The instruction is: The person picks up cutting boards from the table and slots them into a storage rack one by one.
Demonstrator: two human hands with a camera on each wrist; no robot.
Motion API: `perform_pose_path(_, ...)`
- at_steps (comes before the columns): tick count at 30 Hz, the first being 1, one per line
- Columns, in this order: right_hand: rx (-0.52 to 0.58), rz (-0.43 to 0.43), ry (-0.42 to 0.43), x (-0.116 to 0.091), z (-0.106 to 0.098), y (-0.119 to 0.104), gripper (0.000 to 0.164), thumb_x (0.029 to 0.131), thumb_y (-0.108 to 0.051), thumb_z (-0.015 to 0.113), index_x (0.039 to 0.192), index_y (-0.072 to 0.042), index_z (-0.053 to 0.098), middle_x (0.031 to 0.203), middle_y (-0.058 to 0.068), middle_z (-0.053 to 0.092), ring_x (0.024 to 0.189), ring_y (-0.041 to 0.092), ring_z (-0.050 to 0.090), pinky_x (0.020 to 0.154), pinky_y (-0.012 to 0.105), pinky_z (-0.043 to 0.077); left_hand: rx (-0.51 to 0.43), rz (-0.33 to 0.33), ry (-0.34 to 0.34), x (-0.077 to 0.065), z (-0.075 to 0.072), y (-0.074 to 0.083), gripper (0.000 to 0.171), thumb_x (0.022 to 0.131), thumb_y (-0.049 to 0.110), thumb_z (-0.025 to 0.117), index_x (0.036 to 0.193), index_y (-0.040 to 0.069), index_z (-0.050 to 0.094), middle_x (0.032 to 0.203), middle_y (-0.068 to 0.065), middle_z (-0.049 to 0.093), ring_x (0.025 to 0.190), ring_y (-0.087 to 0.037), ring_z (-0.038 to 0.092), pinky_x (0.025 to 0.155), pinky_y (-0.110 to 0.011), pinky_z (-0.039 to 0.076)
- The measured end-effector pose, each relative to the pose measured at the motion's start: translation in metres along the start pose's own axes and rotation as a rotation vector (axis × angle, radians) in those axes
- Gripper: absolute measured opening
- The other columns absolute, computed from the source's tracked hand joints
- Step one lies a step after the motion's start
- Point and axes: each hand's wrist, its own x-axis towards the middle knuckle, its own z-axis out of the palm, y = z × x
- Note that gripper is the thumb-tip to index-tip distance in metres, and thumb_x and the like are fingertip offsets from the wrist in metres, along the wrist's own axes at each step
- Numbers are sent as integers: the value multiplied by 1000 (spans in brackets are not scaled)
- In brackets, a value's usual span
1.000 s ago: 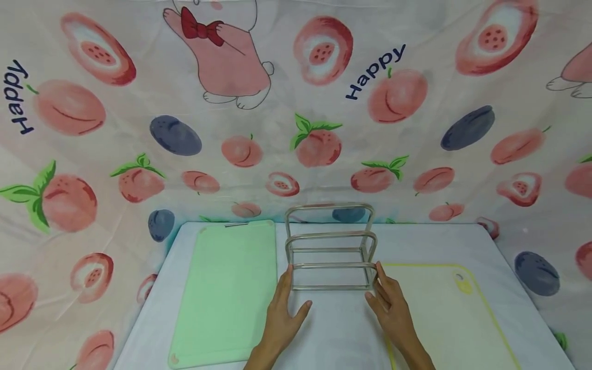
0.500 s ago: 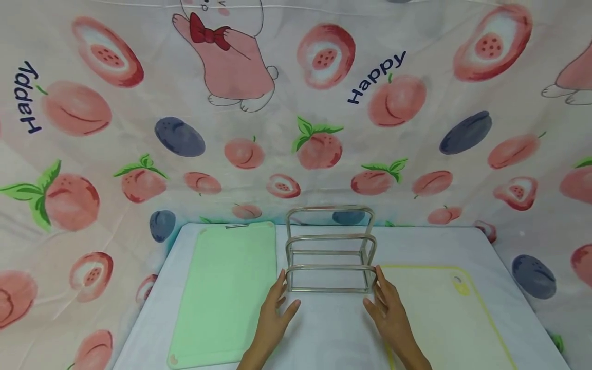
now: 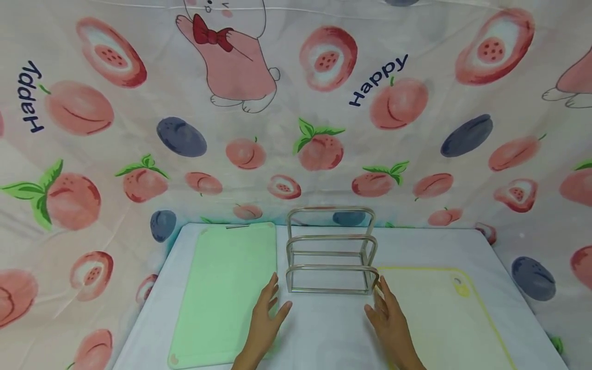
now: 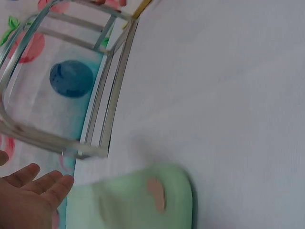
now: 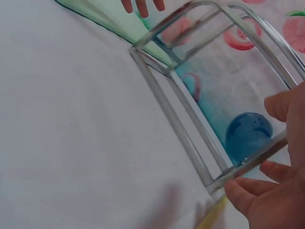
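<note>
A silver metal rack (image 3: pixel 333 267) with upright hoops stands at the table's middle. To its front left, my left hand (image 3: pixel 264 319) is held apart from it, fingers extended and thumb spread, over the edge of the green cutting board (image 3: pixel 222 288). In the left wrist view, a gap shows between those fingertips and the rack (image 4: pixel 116 93). My right hand (image 3: pixel 389 319) is at the rack's front right corner, fingers loosely bent and thumb away from the bars. Its fingertips are beside the rack's lower bar (image 5: pixel 172 119) in the right wrist view; whether they touch I cannot tell.
A pale cutting board with a yellow edge (image 3: pixel 439 318) lies flat on the right, partly under my right hand's outline. White cloth covers the table (image 3: pixel 324 334). A peach-patterned curtain (image 3: pixel 287 103) hangs behind and along both sides.
My left hand has drawn off the rack, moving left and down. My right hand has shifted slightly down along the rack's side. The rack stays in place.
</note>
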Motion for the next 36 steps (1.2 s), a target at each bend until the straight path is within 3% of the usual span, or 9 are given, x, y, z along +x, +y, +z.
perform_pose_path(4,35,94,16,-10,14,-1,67,98,-23,58,152,-9,21,149,19,32,127,40,43,97,43,43,-3,-31,54,-3,-20,2,69,92,11,64,150,8,27,148,-18,35,132,-40,36,100,-56,36)
perform_pose_path(11,97,72,-18,-19,48,-2,51,96,-17,60,142,-5,42,137,15,50,120,34,52,93,37,48,65,-110,123,-6,-56,-20,68,93,14,64,151,11,28,147,-18,37,133,-36,36,102,-53,36)
perform_pose_path(14,100,15,-86,-18,63,-6,48,95,-16,61,139,-3,45,132,17,54,118,34,55,92,36,49,94,-166,140,-10,-71,-27,66,95,19,62,151,12,27,147,-16,39,134,-32,37,103,-52,35)
perform_pose_path(17,115,-34,-205,-17,77,-14,48,97,-19,58,138,0,44,132,21,53,119,36,53,92,36,48,107,-224,158,-14,-85,-31,64,96,22,61,151,12,29,146,-15,41,134,-31,37,104,-52,34)
perform_pose_path(21,154,-40,-340,-15,96,-28,49,98,-23,56,138,3,42,135,22,50,122,37,49,93,36,47,133,-272,193,-18,-101,-35,65,97,21,58,152,10,25,146,-17,39,134,-33,35,105,-53,32)
perform_pose_path(26,182,-37,-398,-9,114,-35,47,97,-21,58,136,3,46,135,21,51,123,37,49,93,36,47,151,-273,266,-20,-117,-41,70,98,19,58,153,8,16,146,-22,36,133,-39,33,104,-56,30)
perform_pose_path(31,188,-35,-410,-1,125,-39,46,96,-22,59,136,-1,49,136,17,51,124,35,48,94,35,47,177,-270,334,-22,-136,-50,68,97,19,58,152,4,20,144,-25,37,132,-42,33,102,-57,30)
perform_pose_path(36,171,2,-400,4,139,-47,48,95,-20,60,135,4,49,134,21,52,124,37,48,94,40,47,224,-282,380,-22,-152,-54,65,97,18,59,149,-2,25,143,-28,38,131,-44,34,101,-57,31)
